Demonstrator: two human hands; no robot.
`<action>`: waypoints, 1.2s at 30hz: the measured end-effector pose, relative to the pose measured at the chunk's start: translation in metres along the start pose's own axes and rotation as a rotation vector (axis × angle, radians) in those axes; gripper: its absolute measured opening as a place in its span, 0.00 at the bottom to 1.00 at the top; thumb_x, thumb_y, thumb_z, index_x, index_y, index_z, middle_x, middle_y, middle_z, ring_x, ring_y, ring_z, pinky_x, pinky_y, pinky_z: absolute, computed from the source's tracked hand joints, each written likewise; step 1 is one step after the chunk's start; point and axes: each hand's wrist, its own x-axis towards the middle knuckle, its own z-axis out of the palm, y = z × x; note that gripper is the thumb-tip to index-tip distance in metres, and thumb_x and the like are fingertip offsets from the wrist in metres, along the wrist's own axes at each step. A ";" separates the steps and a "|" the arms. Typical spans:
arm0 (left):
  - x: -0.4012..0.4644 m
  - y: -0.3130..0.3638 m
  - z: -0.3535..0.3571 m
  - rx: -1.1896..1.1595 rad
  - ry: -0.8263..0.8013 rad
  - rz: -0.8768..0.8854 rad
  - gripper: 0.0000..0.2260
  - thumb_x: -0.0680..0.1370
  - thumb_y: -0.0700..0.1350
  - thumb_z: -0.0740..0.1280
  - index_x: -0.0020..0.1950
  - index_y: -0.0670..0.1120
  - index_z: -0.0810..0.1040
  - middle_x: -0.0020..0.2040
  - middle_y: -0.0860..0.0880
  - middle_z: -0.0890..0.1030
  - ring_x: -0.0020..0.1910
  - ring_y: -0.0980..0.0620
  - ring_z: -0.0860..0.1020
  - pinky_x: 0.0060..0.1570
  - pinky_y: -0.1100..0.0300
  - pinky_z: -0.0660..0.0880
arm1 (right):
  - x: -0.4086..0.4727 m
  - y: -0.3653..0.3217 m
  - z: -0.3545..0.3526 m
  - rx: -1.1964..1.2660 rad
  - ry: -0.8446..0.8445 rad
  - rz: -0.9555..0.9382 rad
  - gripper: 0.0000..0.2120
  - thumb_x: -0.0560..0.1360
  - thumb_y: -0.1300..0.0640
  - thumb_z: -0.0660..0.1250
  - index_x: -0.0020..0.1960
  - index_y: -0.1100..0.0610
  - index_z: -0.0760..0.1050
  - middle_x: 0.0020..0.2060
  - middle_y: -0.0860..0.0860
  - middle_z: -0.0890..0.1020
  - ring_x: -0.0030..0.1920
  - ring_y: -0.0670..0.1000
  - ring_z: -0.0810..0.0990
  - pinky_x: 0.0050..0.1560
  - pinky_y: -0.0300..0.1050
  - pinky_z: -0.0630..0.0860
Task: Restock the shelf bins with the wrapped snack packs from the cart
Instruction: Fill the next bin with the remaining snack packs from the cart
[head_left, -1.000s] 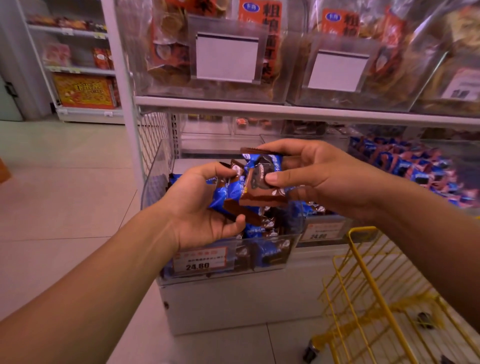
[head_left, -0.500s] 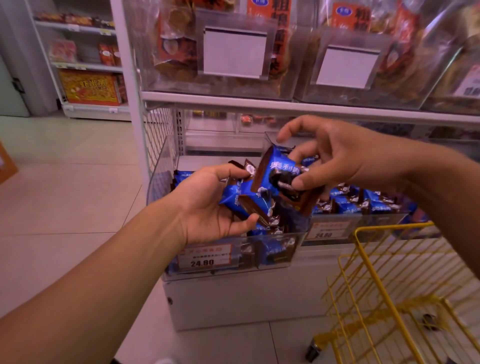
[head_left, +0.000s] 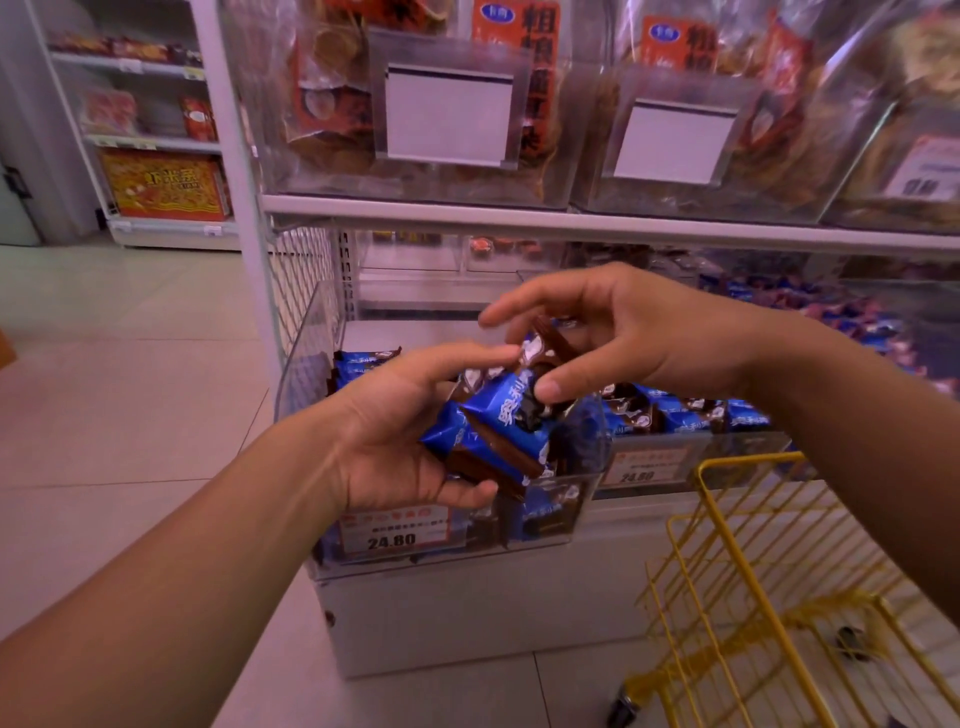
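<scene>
Blue-and-brown snack packs (head_left: 498, 436) lie stacked in the left hand (head_left: 400, 436), clamped between its thumb below and fingers above, over the clear bin (head_left: 582, 499). The right hand (head_left: 639, 338) pinches the top pack (head_left: 545, 348) between thumb and fingers. The yellow cart (head_left: 753, 571) stands right.

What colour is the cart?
Yellow. The wire cart shows at the lower right of the head view.

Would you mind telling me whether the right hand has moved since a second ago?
Yes. The right hand has lifted slightly away from the price tag on the bin front, its fingers opening above the snack packs.
</scene>
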 end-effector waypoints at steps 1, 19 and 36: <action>-0.001 0.000 0.001 0.044 0.011 0.026 0.21 0.58 0.48 0.83 0.48 0.45 0.87 0.49 0.40 0.85 0.44 0.44 0.85 0.33 0.56 0.80 | 0.000 0.000 -0.001 0.004 0.031 -0.005 0.30 0.67 0.62 0.77 0.67 0.50 0.76 0.61 0.55 0.79 0.58 0.51 0.83 0.53 0.41 0.79; -0.024 0.017 -0.007 0.183 0.442 0.264 0.29 0.61 0.45 0.81 0.59 0.41 0.79 0.52 0.41 0.85 0.47 0.45 0.85 0.41 0.55 0.82 | 0.054 0.017 0.013 0.256 -0.119 0.113 0.18 0.67 0.67 0.71 0.56 0.60 0.75 0.47 0.53 0.84 0.49 0.50 0.82 0.46 0.41 0.80; -0.051 0.004 -0.072 1.730 0.883 0.559 0.09 0.70 0.53 0.75 0.45 0.55 0.79 0.45 0.54 0.80 0.45 0.52 0.77 0.46 0.54 0.76 | 0.221 0.089 0.060 -0.498 0.318 0.125 0.29 0.66 0.43 0.79 0.62 0.51 0.75 0.58 0.53 0.78 0.59 0.54 0.77 0.61 0.53 0.75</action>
